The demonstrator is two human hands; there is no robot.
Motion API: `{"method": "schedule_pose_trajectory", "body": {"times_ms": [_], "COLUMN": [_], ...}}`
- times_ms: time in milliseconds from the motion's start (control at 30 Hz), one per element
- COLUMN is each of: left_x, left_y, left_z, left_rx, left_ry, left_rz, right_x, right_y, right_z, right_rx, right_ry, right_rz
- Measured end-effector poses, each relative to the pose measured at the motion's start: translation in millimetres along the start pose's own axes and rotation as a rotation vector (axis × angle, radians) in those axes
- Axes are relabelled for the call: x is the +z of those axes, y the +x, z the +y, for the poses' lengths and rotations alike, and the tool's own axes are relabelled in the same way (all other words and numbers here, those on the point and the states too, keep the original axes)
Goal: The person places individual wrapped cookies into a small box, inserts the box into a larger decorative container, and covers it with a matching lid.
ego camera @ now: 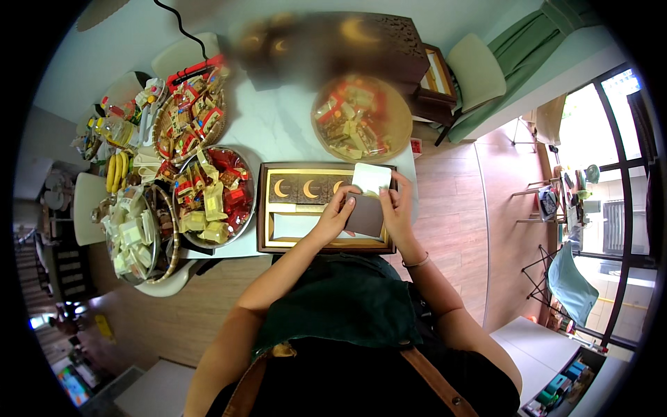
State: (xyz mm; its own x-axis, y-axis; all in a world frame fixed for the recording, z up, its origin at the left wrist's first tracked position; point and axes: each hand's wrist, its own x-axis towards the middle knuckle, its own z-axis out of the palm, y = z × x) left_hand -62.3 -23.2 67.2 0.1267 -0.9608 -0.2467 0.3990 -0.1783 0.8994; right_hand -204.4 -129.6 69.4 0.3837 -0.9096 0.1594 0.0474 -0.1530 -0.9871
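Note:
My left hand (335, 212) grips a small dark brown cardboard box (366, 218) by its left edge, thumb on its face. A white piece (372, 176) stands up out of its far side; I cannot tell whether it is a flap or a packet. My right hand (398, 208) pinches the box's upper right corner beside that piece. Below both hands lies a brown gift box (263, 208) with a gold-coloured inside. Its far row holds small dark boxes with gold crescent moons (311, 188). In its near row, a pale bottom (294, 226) shows left of my hands.
Left on the marble-look table (279, 125) stand a metal tray (249, 221) and a wicker basket (223, 122) of wrapped snacks. A round basket (404, 125) of packets sits beyond the gift box. Dark moon-printed boxes (385, 47), blurred in part, stand at the back. Bananas (116, 172) lie far left.

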Motion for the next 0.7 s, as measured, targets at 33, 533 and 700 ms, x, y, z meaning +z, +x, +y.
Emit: {"method": "schedule_pose_trajectory", "body": {"times_ms": [33,533,700], "left_x": [0,32,29], "left_y": [0,-12,-11], "left_z": [-1,28,29], "left_rx": [0.009,0.317,0.435], "left_ry": [0.0,1.004,0.982], "left_rz": [0.0,0.329,0.416], "right_x": [2,6,10], "right_y": [-1,-4,-1], "right_z": [1,1,-33], "right_rx": [0.054,0.568,0.488], "right_ry": [0.145,0.517,0.607], "right_rz": [0.092,-0.079,-0.212]}}
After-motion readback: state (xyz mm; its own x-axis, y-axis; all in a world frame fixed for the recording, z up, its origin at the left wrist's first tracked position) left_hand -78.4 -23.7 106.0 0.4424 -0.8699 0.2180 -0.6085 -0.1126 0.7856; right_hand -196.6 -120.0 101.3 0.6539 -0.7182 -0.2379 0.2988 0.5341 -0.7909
